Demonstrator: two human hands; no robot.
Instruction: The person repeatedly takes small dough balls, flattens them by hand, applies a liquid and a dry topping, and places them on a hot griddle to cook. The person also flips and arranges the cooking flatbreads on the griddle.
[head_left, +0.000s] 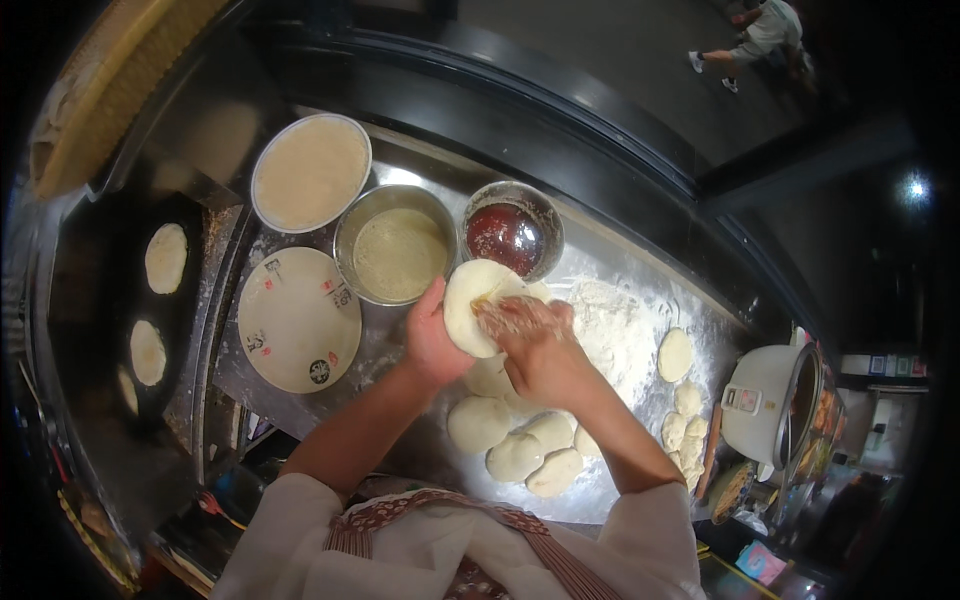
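A round, flat piece of dough (471, 311) rests on my left hand (437, 337), which grips it from the left and below. The fingers of my right hand (529, 330) are on its top face, where a yellowish-brown smear shows; whether they hold anything is hidden. Just beyond stands a metal bowl of dark red liquid with pale seeds (504, 234). To its left is a metal pot of pale, cloudy liquid (399, 244). Several rounded dough pieces (514, 457) lie on the floured metal worktop below my hands.
A wide dish of pale crumbs (311, 172) and a patterned plate (300, 319) stand left. Flatbreads (166, 259) lie on a dark griddle. Loose flour (611, 330), small dough lumps (688, 427) and a white rice cooker (761, 405) are right. A person (765, 34) walks beyond the counter.
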